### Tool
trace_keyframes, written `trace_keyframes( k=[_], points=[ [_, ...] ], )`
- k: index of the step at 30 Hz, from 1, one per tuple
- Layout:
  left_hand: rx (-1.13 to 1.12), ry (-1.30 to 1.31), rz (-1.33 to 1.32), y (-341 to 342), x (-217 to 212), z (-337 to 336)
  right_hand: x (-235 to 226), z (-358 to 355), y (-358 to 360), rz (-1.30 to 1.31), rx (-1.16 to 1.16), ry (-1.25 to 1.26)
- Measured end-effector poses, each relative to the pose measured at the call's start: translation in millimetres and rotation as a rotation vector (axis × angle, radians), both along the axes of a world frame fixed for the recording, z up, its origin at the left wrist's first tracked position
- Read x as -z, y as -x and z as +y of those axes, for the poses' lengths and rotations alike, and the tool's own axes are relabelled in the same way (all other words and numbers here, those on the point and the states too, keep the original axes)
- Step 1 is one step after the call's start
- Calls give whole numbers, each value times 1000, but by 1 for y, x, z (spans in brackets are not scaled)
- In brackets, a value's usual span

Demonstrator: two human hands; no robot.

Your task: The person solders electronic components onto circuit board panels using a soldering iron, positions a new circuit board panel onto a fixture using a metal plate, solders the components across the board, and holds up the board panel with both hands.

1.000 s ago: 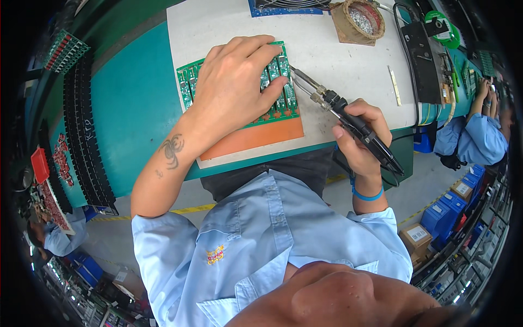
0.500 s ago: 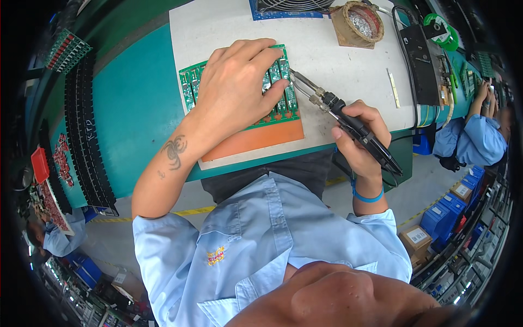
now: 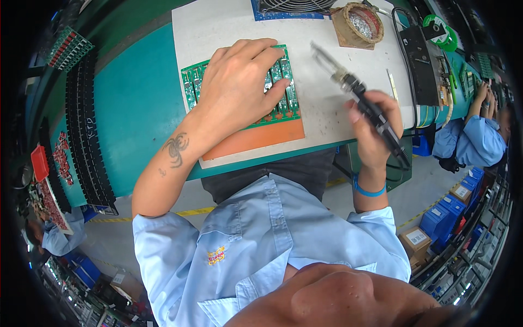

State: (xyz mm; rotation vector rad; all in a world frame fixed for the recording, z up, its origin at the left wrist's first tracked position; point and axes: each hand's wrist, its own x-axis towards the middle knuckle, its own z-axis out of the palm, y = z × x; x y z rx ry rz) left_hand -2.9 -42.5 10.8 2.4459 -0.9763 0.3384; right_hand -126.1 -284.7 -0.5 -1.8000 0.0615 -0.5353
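My left hand (image 3: 237,82) lies over a green circuit board panel (image 3: 286,103), thumb and fingers apart, fingertips at its far edge. The palm hides much of the panel, which bears several narrow boards side by side. Under its near side shows an orange backing sheet (image 3: 261,138). To the right of the panel, my right hand (image 3: 376,122) is closed around the black handle of a soldering iron (image 3: 354,87). Its metal front end, smeared by motion, points up and left, apart from the panel, above the white sheet (image 3: 321,103).
A round tip-cleaning pot (image 3: 357,24) stands at the back right, beside a fan (image 3: 294,5). Further right are a black box (image 3: 419,65) and a green solder spool (image 3: 444,35). Black slotted racks (image 3: 87,131) stand left. Another person (image 3: 468,136) works far right.
My right hand has moved right with the soldering iron, whose tip has lifted away from the panel's right edge, up and right. My left hand has stayed nearly still on the panel.
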Motion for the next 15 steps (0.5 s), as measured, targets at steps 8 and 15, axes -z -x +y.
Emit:
trace_keyframes(
  k=[8, 15],
  points=[
    [0, -14, 13, -1, -1, 1, 3, -1, -10, -67, 76, -68],
    [9, -23, -91, -2, -6, 6, -4, 5, 16, -34, -210, -38]
  ],
)
